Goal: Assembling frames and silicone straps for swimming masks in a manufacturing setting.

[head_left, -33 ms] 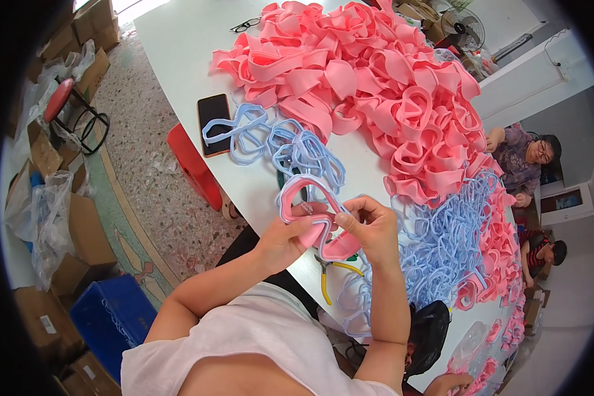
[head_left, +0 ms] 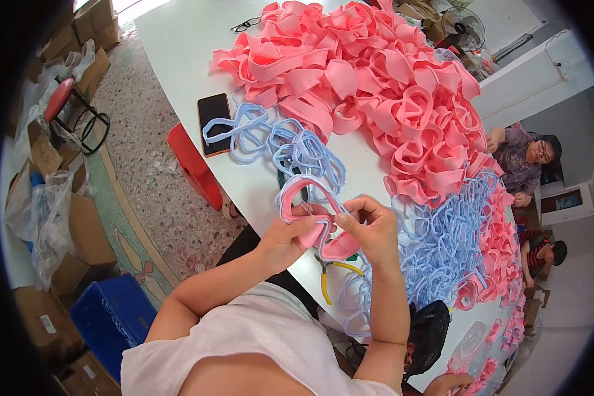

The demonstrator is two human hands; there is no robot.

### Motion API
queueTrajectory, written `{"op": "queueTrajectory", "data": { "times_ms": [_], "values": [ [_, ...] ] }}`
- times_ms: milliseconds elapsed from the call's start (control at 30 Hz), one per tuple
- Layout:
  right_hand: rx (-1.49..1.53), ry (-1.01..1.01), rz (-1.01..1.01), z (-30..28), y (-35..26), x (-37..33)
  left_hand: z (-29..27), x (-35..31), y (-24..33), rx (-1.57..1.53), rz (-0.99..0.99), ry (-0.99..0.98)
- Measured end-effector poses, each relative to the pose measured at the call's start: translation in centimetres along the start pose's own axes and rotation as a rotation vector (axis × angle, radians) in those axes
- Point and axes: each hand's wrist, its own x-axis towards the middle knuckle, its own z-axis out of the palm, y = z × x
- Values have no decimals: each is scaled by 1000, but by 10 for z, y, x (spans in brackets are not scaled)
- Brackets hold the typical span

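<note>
Above the table's near edge, both hands hold a curvy pink band loop point(head_left: 340, 245) with light-blue edging, bent inward at its middle. My left hand point(head_left: 287, 236) is closed on its lower left part, with the thumb pressing on the band. My right hand point(head_left: 371, 228) pinches its right side between thumb and fingers; part of the grip is hidden. Just beyond the loop lies a small heap of light-blue frames point(head_left: 307, 155). Yellow-handled pliers point(head_left: 325, 284) rest beneath my hands on the white table point(head_left: 178, 56).
A large heap of pink bands point(head_left: 376, 79) covers the far table, with a tangle of light-blue frames point(head_left: 435, 244) at right. A dark phone point(head_left: 214, 119) lies under one frame. Glasses point(head_left: 245, 25) lie farther off. Left are a red stool point(head_left: 193, 168) and blue crate point(head_left: 109, 313). People sit at right.
</note>
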Motion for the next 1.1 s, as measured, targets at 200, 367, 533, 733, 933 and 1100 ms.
{"op": "queueTrajectory", "data": {
  "times_ms": [200, 367, 533, 733, 933, 1100],
  "values": [
    [6, -10, -68, 8, 10, -5, 3, -13, -5, 63, 47, 102],
    [34, 26, -51, 16, 16, -2, 8, -11, 2, 101, 78, 177],
    [-23, -25, -82, 7, 21, -3, 8, -6, 10, 99, 68, 276],
    [121, -6, 5, 4, 20, -16, 9, -4, 14, 99, 54, 266],
    [114, 70, -59, -17, 13, -21, -18, -5, 45, 302, 298, 180],
    [76, 43, -55, -21, 12, -22, 22, -2, 95, 959, 95, 13]
  ]
}}
